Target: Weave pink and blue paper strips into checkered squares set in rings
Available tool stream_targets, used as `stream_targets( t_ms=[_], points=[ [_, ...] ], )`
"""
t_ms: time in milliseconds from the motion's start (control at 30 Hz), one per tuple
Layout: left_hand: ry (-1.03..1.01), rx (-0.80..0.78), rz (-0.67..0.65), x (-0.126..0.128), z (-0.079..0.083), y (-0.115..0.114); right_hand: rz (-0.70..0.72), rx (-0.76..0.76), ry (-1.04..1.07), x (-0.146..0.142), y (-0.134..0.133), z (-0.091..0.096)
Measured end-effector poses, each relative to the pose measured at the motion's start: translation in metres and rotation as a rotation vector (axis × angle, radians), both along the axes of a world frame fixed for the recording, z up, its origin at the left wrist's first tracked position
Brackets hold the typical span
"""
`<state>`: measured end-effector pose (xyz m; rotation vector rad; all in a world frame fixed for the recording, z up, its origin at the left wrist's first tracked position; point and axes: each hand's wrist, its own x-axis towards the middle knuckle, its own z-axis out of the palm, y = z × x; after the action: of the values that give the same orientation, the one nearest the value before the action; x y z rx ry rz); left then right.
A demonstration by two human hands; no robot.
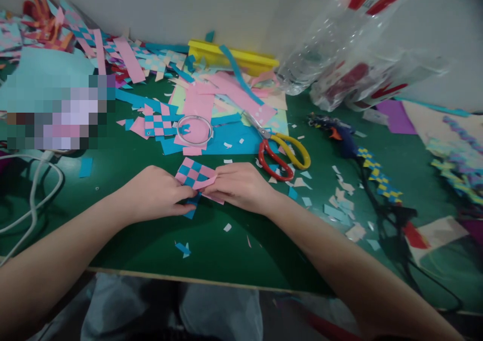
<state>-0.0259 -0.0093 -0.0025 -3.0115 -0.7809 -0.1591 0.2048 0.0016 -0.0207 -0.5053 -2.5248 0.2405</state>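
Note:
Between my two hands is a small woven paper piece (194, 174), checked in pink and blue, with loose strip ends sticking out below. My left hand (154, 192) grips its left side, thumb over the lower edge. My right hand (243, 186) pinches a pink strip at its right side; the fingertips partly hide it. Behind the hands lies another checked pink and blue paper weave (158, 121), beside a round metal ring (195, 131). Scissors (273, 147) with one red and one yellow handle rest to the right on blue paper.
Paper strips (130, 59) and scraps pile up along the wall near a yellow tray (234, 57). Clear plastic cups (350, 74) stand at the back right. A white cable (33, 195) curls at left. A dark cord (368, 180) and paper chains (377, 175) lie at right.

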Motion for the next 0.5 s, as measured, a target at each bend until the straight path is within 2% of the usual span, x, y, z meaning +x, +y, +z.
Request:
stream_targets(
  t_ms=[100,333,500],
  points=[
    [0.042,0.016,0.020,0.001,0.001,0.000,-0.005,-0.001,-0.042,0.000,0.000,0.002],
    [0.086,-0.053,0.098,0.001,0.000,0.001,-0.024,-0.216,-0.131,-0.004,0.000,0.011],
    [0.065,-0.071,0.107,0.000,-0.003,0.000,-0.021,-0.251,-0.137,-0.009,-0.001,0.012]
  ],
)
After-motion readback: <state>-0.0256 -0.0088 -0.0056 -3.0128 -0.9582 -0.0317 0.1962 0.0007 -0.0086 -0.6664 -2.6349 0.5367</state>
